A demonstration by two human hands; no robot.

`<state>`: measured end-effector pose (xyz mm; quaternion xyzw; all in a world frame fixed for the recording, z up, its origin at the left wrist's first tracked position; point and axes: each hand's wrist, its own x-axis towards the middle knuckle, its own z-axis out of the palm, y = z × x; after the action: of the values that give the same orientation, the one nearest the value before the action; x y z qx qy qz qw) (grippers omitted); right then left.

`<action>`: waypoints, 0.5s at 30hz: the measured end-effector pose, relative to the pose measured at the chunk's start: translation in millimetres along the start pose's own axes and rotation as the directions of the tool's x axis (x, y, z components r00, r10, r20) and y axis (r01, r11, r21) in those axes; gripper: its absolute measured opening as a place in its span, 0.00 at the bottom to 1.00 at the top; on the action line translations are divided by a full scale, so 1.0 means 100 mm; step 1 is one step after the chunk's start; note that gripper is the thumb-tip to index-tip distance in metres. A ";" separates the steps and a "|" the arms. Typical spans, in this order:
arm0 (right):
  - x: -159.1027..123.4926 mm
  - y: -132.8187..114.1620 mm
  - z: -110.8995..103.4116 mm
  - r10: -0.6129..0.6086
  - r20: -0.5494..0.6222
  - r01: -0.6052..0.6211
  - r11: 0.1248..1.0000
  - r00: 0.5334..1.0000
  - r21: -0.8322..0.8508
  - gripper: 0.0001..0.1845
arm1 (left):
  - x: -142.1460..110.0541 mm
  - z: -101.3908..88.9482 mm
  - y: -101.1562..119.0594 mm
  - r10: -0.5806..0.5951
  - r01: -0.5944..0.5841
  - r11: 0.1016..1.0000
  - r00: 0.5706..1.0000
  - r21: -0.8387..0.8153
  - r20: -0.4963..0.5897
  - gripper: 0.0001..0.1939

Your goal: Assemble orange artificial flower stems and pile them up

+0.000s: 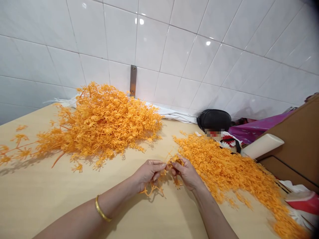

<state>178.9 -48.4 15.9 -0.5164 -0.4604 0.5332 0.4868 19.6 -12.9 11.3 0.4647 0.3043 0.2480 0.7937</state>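
Observation:
My left hand [149,172] is closed, thumb and forefinger pinching an orange plastic flower sprig [153,190] whose branched end hangs below the fingers. Close beside it, almost fingertip to fingertip, my right hand [186,173] is closed on small orange plastic flower pieces [177,183]; some poke out above and below the fingers. Exactly where the pieces join is hidden by the fingers. To the left lies a large heap of branched orange flower stems [104,122]. On the right, next to my right hand, spreads a pile of loose orange flower pieces [224,166].
All this lies on a pale wooden table [74,196] against a white tiled wall [154,43] with a metal bracket [133,80]. At the back right are a black pouch [214,120], a purple bag [259,126], a cream cylinder [264,146] and a brown cardboard box [299,139].

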 end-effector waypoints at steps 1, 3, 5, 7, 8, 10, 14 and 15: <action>-0.01 -0.02 0.01 -0.007 0.028 0.007 1.000 1.000 0.001 0.13 | 0.00 0.00 0.00 0.001 -0.001 1.000 1.000 -0.007 -0.017 0.14; -0.03 -0.04 0.02 -0.031 0.076 0.033 0.999 0.997 -0.019 0.13 | 0.01 0.00 0.01 -0.001 0.000 1.000 0.999 -0.019 -0.043 0.13; -0.03 -0.05 0.03 -0.043 0.087 0.048 0.997 0.995 -0.058 0.12 | 0.00 0.00 0.01 0.001 -0.002 1.000 0.999 -0.022 -0.053 0.12; -0.02 -0.05 0.02 -0.063 0.049 0.067 0.994 0.997 -0.091 0.12 | 0.00 0.02 0.01 0.008 -0.009 1.000 0.998 -0.018 -0.060 0.11; -0.01 -0.04 0.01 -0.071 0.020 0.073 0.992 0.997 -0.101 0.12 | -0.01 0.03 0.00 0.011 -0.012 1.000 0.998 -0.011 -0.058 0.11; 0.00 -0.04 -0.07 -0.087 -0.062 0.079 0.989 0.994 -0.126 0.12 | -0.02 0.04 0.00 0.019 -0.019 1.000 0.998 0.001 -0.057 0.11; 0.02 -0.07 -0.39 -0.207 -0.437 0.166 0.977 0.875 -0.131 0.14 | -0.03 0.04 0.00 0.083 -0.081 0.996 0.987 0.021 -0.139 0.11; 0.03 -0.08 -0.46 -0.232 -0.537 0.210 0.972 0.811 -0.103 0.15 | -0.03 0.03 0.00 0.109 -0.105 0.994 0.979 0.033 -0.172 0.12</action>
<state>225.6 -45.4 22.1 -0.5990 -0.3699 0.2949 0.6460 20.0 -16.9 13.3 0.4663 0.3500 0.3261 0.7441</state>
